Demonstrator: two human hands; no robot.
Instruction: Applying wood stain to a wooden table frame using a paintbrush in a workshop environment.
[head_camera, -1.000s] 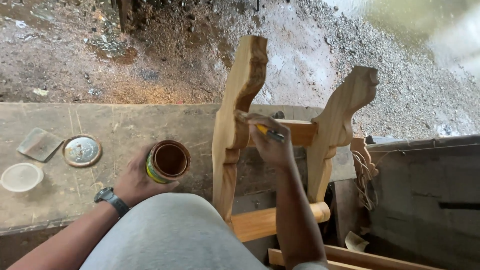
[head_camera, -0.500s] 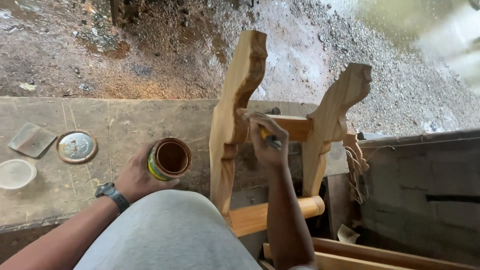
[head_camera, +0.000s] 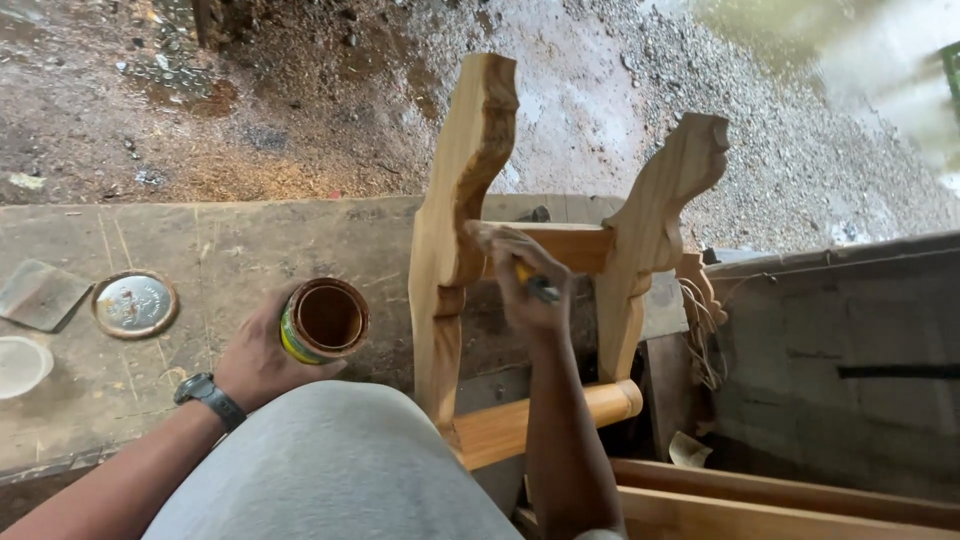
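The left hand (head_camera: 255, 355) wraps around an open tin (head_camera: 323, 320) at the tabletop's (head_camera: 230, 250) near edge. The right hand (head_camera: 525, 280) pinches a small brush (head_camera: 535, 285) against the wooden frame's (head_camera: 455, 230) crossbar (head_camera: 575, 247).

My left hand (head_camera: 262, 352) holds the open tin (head_camera: 323, 320) over the worktop (head_camera: 220, 260), left of the wooden frame (head_camera: 455, 230). My right hand (head_camera: 520, 280) sits between the frame's two uprights, against the crossbar (head_camera: 575, 245). The tin's lid (head_camera: 134, 303) lies on the worktop, far left. Gravel ground (head_camera: 780, 130) lies beyond.
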